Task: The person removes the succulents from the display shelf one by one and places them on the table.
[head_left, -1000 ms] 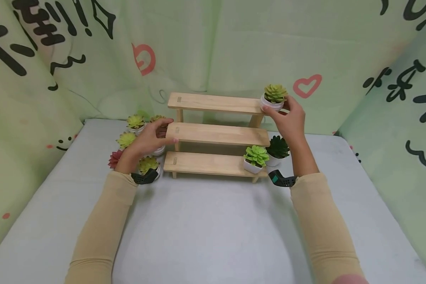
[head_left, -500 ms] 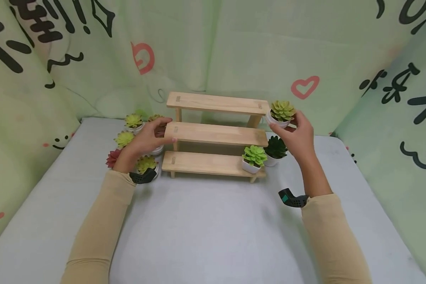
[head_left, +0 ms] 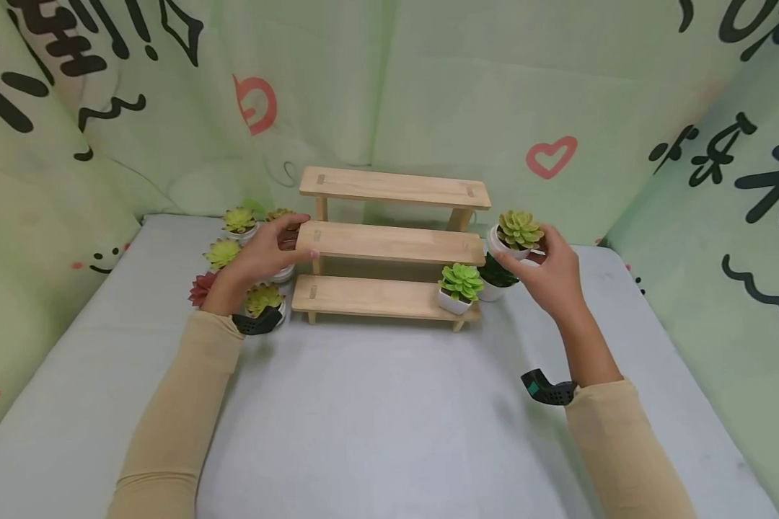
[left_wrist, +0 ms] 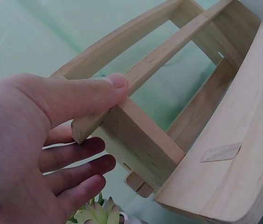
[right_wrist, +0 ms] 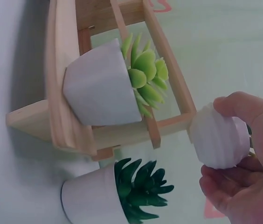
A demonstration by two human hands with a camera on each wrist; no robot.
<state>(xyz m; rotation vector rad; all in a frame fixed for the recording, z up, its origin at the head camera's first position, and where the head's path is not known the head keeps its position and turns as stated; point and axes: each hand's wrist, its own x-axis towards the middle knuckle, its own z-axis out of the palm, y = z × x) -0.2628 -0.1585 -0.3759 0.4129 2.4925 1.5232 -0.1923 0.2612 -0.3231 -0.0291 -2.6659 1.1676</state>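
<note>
A three-tier wooden plant stand (head_left: 389, 241) stands on the table. My left hand (head_left: 262, 254) grips the left end of its middle shelf, thumb (left_wrist: 92, 95) along the shelf's edge, the other fingers behind. To the right of the stand, my right hand (head_left: 547, 270) holds a yellow-green potted succulent (head_left: 519, 229) by its ridged white pot (right_wrist: 220, 135), upright and off the table. In the head view it overlaps a dark green potted succulent (right_wrist: 141, 189) standing beside the stand. A bright green succulent in a square white pot (head_left: 457, 288) sits at the bottom shelf's right end.
Several more potted succulents stand left of the stand, including a yellow-green one (head_left: 221, 254), a red one (head_left: 201, 288) and another near the left wrist (head_left: 262, 297). A green printed curtain (head_left: 441, 86) hangs behind and at the sides of the white table (head_left: 376, 418).
My right hand has carried the yellow-green potted succulent off the top shelf's right end, moving rightward, down and nearer. The left hand keeps its grip on the stand.
</note>
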